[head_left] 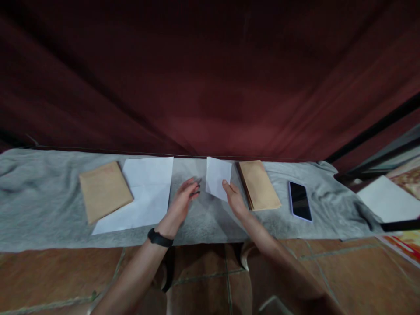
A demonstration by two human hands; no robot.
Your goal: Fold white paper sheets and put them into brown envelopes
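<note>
- You are holding a small folded white sheet (217, 177) at its lower right corner with your right hand (233, 197); the fingers are closing on the paper's edge, thumb side up, and the sheet is standing tilted off the grey cloth (39, 210) in the middle of the table.
- Your left hand (181, 202) is hovering just beside that sheet, fingers spread and loosely extended, gripping nothing; the fingertips are pointing toward the paper's left edge but are not touching it.
- A stack of brown envelopes (259, 184) is lying just to the right of your right hand, and a dark phone (299, 201) is lying further right on the cloth.
- To your left, a larger unfolded white sheet (144, 192) is lying flat, with a single brown envelope (104, 190) overlapping its left side.
- Judging by the layout, you are working on the folding step: the sheet looks partly folded and not yet in any envelope.
- The next move is probably calling for your left hand to take the free edge, so both hands can square the fold; a one-handed pinch is likely leaving the paper floppy and the crease crooked.
</note>
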